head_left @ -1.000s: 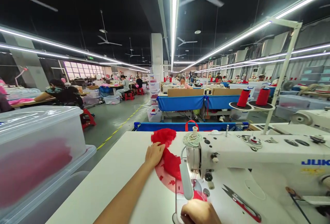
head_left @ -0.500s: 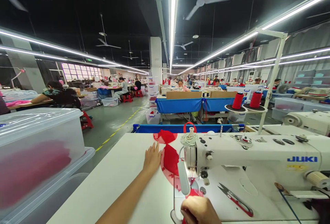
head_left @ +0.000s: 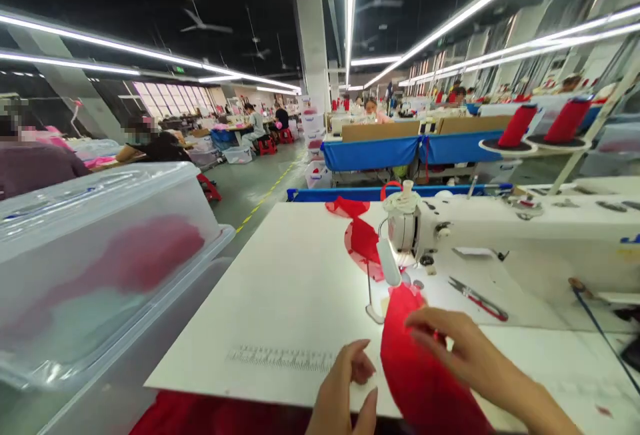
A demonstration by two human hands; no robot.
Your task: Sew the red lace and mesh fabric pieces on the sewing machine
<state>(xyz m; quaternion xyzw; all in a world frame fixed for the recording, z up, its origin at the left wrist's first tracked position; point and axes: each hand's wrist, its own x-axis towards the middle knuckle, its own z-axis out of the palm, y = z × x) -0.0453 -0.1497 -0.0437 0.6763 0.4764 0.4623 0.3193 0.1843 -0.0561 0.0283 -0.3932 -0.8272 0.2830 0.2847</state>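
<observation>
A long piece of red fabric [head_left: 407,361] runs from under the sewing machine's needle area toward me and over the table's front edge. My right hand [head_left: 460,341] is on its upper right part, fingers and thumb closed on the cloth. Left of the fabric, my left hand [head_left: 345,388] is empty, with its fingers curved and apart. The white sewing machine [head_left: 475,228] stands at the right. Sheer-edged red pieces [head_left: 364,243] lie beside and behind its head. Red-handled thread snips [head_left: 479,300] rest on the machine bed.
A ruler scale [head_left: 285,357] marks the white table [head_left: 260,288]. Lidded clear plastic bins [head_left: 115,268] stand at the left. Red thread cones [head_left: 517,126] sit on a stand at the back right. Co-workers sit at other tables beyond. Dark red cloth [head_left: 215,415] lies below the table's front edge.
My left hand has come back from the red pieces behind to the front edge, now empty. My right hand has shifted right along the fabric, more of which shows. The view has tilted down.
</observation>
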